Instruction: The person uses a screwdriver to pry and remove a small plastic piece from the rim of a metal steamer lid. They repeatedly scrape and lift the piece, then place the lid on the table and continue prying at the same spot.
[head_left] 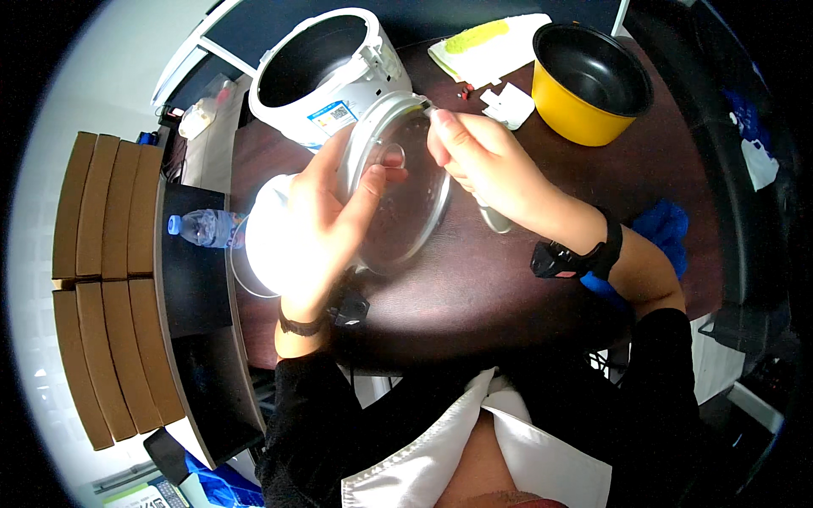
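Observation:
A round clear lid (408, 207) with a whitish rim is held tilted above the table. My left hand (326, 212) grips its left side, the thumb and fingertips at the ring-shaped part near its middle. My right hand (487, 157) is closed round a tool with a grey handle (494, 218), whose end shows below the fist. The tool's other end meets the lid's upper rim; its kind is hidden by my fingers. Behind the lid stands a white rice cooker body (385, 72), open at the top with a dark inside. An overexposed white round piece (269, 224) lies left of my left hand.
A yellow pot (584, 114) with a black inside stands at the far right. Near it lie a white cloth (500, 55) with a green patch and small white pieces (510, 105). Blue cloth (665, 224) is by my right forearm. A bottle (203, 227) and cardboard boxes (110, 212) are left.

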Available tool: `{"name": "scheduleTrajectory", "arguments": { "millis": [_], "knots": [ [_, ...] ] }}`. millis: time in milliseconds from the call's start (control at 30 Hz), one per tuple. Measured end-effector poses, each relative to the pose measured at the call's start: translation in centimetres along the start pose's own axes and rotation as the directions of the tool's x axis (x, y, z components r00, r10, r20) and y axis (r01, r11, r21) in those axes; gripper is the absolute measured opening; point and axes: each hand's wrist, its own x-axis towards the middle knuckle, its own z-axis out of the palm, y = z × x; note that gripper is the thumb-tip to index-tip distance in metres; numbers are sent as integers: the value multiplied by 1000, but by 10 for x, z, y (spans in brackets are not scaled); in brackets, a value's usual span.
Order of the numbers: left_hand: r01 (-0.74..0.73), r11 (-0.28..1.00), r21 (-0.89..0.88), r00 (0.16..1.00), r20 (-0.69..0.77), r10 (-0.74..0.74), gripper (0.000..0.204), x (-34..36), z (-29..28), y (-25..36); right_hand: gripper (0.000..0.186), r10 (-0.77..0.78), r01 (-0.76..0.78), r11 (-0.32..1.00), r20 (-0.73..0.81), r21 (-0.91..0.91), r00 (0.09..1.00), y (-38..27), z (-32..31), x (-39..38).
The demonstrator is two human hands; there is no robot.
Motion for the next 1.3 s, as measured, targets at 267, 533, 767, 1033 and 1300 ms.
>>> {"name": "scheduleTrajectory", "arguments": {
  "millis": [267,533,767,1033,1300],
  "knots": [
    [-3,981,194,998,-53,14,37,9,-16,-8,39,-18,32,984,-84,173,996,44,7,7],
    [-7,970,241,998,-56,21,38,9,-14,-4,40,-56,90,966,-144,243,988,65,17,6],
    [12,946,325,998,-57,7,36,8,-11,4,49,78,-58,973,-81,222,994,76,17,3],
    [-31,960,279,998,-36,42,34,8,-11,-9,52,206,-227,879,96,418,974,29,14,0],
    [-73,942,328,995,-35,90,35,6,-5,-6,55,385,-459,815,263,354,885,29,19,-5]
  ]
}}
